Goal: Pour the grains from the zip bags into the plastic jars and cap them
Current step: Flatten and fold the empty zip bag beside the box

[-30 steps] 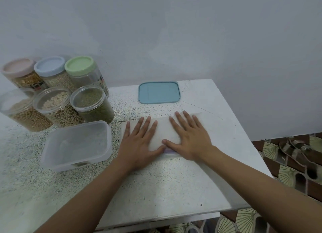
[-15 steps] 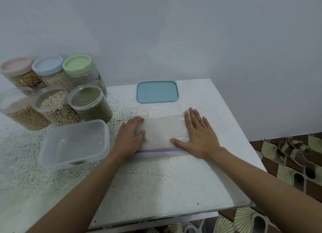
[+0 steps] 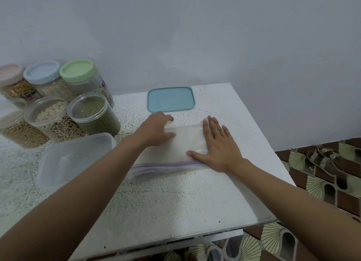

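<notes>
Zip bag point(image 3: 185, 141) is laid flat toward the far edge of the table point(image 3: 175, 202), its right end pressed by the straight-fingered right hand point(image 3: 218, 145); whether the blurred left hand point(image 3: 154, 130) grips its left corner cannot be told.

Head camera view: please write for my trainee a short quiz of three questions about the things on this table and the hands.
1. True or false: the blue rectangular plastic lid lies on the white speckled table, apart from the clear rectangular plastic container.
2. How does the right hand lie on the clear zip bag?
A. flat, with straight fingers
B. curled into a fist
C. pinching the zip strip
3. How many of the round clear plastic jars wear a coloured cap?

Key: 1 true; 2 A; 3 three (pink, blue, green).
</notes>
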